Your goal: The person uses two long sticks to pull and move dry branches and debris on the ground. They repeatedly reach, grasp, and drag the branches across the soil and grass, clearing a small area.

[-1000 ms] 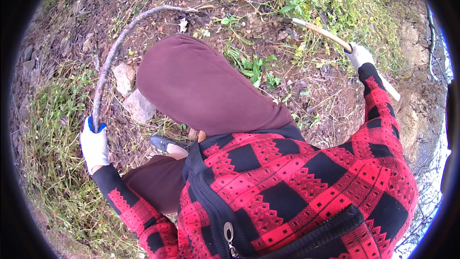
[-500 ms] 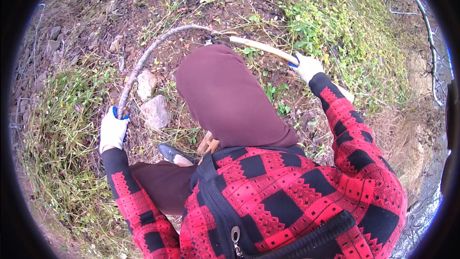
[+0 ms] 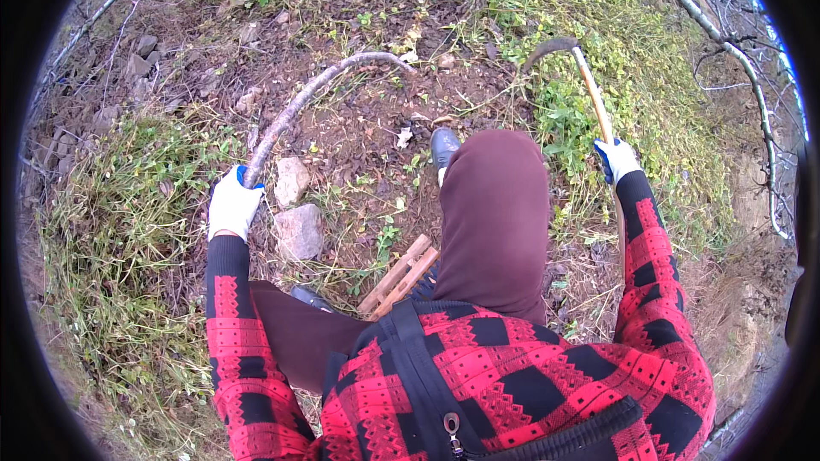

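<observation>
My left hand (image 3: 235,205), in a white and blue work glove, is closed round the thick end of a curved bare stick (image 3: 290,113). The stick arcs up and to the right, its thin tip over the brown soil. Off to the right, my right hand (image 3: 618,162) in a matching glove grips a sickle by its pale wooden handle (image 3: 593,92). The dark curved blade (image 3: 548,49) points left, above the green weeds and apart from the stick. My bent knee in brown trousers (image 3: 495,213) lies between the two hands.
Two pale rocks (image 3: 299,232) lie beside the stick. A small slatted wooden stool (image 3: 400,277) shows under me, and my dark shoe (image 3: 445,147) stands on the soil. Weeds (image 3: 128,230) grow at the left; bare branches (image 3: 735,44) hang at the upper right.
The sickle has swung right, away from the stick's tip, and its blade now shows. My knee has shifted right in view, uncovering my shoe. My left hand still holds the stick.
</observation>
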`<move>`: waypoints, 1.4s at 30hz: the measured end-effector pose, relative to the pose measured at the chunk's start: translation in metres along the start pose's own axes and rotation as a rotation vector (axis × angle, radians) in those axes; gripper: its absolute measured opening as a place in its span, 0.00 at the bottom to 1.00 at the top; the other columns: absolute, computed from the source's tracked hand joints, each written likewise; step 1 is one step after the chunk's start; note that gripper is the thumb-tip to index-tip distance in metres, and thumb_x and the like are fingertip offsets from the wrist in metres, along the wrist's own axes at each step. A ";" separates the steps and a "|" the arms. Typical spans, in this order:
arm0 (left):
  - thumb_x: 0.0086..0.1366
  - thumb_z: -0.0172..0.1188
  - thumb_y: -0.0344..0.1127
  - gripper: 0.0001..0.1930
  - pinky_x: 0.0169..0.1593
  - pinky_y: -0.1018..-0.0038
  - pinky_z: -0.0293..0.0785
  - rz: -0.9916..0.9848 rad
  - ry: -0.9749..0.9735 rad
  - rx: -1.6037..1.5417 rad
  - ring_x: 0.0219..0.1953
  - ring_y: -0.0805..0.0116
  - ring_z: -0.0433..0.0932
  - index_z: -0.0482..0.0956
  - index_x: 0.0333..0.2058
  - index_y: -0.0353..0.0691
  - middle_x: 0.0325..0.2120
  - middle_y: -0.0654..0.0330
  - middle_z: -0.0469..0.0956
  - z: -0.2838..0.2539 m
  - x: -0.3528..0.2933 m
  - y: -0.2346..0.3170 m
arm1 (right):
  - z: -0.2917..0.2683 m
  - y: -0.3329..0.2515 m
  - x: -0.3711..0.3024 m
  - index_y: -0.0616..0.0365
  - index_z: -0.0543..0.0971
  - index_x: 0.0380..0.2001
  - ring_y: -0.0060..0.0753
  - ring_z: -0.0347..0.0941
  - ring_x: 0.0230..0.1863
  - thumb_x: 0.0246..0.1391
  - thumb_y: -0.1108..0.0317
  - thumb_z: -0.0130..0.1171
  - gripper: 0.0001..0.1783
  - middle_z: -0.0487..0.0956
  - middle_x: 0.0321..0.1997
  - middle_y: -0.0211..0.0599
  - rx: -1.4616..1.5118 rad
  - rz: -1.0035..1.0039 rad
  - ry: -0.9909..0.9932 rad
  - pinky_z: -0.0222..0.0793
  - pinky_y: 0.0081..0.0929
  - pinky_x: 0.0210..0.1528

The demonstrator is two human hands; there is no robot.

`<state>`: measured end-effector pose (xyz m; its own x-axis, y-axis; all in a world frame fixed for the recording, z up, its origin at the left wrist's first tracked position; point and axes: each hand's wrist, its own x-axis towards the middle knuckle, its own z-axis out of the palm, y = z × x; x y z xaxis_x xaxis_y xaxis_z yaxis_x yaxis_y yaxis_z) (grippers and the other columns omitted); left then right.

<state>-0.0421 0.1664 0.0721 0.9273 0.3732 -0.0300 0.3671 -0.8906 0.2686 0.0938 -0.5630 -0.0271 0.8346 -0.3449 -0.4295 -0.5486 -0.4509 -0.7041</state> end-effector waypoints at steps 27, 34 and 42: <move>0.60 0.70 0.31 0.14 0.16 0.74 0.69 -0.350 -0.327 -0.435 0.14 0.76 0.70 0.75 0.40 0.38 0.21 0.65 0.75 -0.025 0.007 0.040 | 0.170 0.083 -0.060 0.53 0.77 0.41 0.23 0.75 0.26 0.69 0.59 0.53 0.11 0.78 0.27 0.27 1.000 0.213 -0.911 0.74 0.26 0.29; 0.64 0.67 0.31 0.13 0.15 0.77 0.69 -0.217 -0.326 -0.601 0.13 0.77 0.71 0.73 0.44 0.39 0.24 0.63 0.77 -0.053 0.013 0.093 | 0.159 0.069 -0.071 0.48 0.72 0.28 0.23 0.64 0.15 0.66 0.49 0.59 0.18 0.69 0.18 0.22 0.982 0.562 -0.845 0.66 0.24 0.20; 0.67 0.67 0.41 0.12 0.13 0.77 0.59 -0.177 -0.457 -0.974 0.11 0.79 0.64 0.72 0.39 0.46 0.17 0.69 0.70 0.002 0.046 0.185 | 0.151 0.091 -0.068 0.52 0.73 0.33 0.26 0.68 0.20 0.63 0.52 0.63 0.17 0.71 0.23 0.26 0.394 -0.051 -0.583 0.67 0.29 0.23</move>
<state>0.0686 0.0180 0.1190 0.8807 0.1650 -0.4440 0.4689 -0.1707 0.8666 -0.0055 -0.4565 -0.1474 0.8096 0.2155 -0.5459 -0.5414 -0.0849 -0.8364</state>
